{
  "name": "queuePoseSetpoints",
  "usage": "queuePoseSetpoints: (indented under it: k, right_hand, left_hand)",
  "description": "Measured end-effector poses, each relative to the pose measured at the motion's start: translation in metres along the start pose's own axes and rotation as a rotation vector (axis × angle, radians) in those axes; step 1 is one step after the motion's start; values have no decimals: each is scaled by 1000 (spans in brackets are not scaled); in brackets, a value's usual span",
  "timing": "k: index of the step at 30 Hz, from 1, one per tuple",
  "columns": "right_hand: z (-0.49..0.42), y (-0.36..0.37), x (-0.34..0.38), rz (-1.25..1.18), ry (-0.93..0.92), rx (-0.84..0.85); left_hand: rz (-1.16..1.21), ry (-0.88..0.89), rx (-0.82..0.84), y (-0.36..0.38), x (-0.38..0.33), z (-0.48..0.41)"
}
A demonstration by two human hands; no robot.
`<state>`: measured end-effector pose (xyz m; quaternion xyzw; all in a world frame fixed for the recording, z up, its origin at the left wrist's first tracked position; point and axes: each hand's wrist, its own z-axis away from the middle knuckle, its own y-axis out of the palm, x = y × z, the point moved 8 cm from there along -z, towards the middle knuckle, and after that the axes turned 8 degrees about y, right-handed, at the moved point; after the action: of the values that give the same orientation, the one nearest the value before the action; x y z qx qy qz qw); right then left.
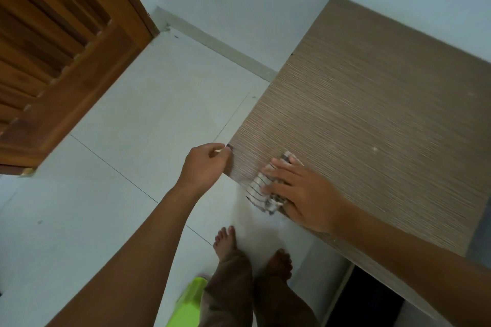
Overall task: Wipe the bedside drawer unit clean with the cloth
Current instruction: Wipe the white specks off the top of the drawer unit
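Note:
The bedside drawer unit (372,103) shows its brown wood-grain top, filling the right half of the view against the pale wall. A bunched white cloth with dark stripes (259,191) lies at the top's near left corner, partly hanging over the front edge. My right hand (300,191) presses flat on the cloth with fingers spread and straight. My left hand (206,164) is at the unit's left corner, its fingertips curled against the edge there. The unit's front and drawers are mostly hidden below the top.
White floor tiles (132,141) lie to the left. A wooden louvred door (53,48) stands at upper left. My bare feet (225,241) are below the unit's corner, and a bright green object (191,302) sits on the floor beside them.

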<state>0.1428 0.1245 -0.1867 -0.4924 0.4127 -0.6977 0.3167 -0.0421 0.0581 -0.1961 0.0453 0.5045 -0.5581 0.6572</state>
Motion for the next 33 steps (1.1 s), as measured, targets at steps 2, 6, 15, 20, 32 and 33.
queuePoseSetpoints:
  k: [2,6,15,20,32,33]
  right_hand:
    - [25,1,-7,-19,1,-13]
    - [62,-6,-15,-47,55,-37]
    - [134,-98,-77,-498,865,-691]
    - [164,-77,-124,-370,1180,-747]
    - [129,-2,-70,-263,1071,-556]
    - [124,3,-60,-276,1059,-556]
  left_hand:
    - [-117,153,61,12,-16,3]
    - [-504,337,160,45,-31,9]
    - [-731,262,347,85,-38,14]
    - [-748,259,345,81,-43,17]
    - [-780,273,367,82,-43,17]
    - [-786,275,371,82,-44,17]
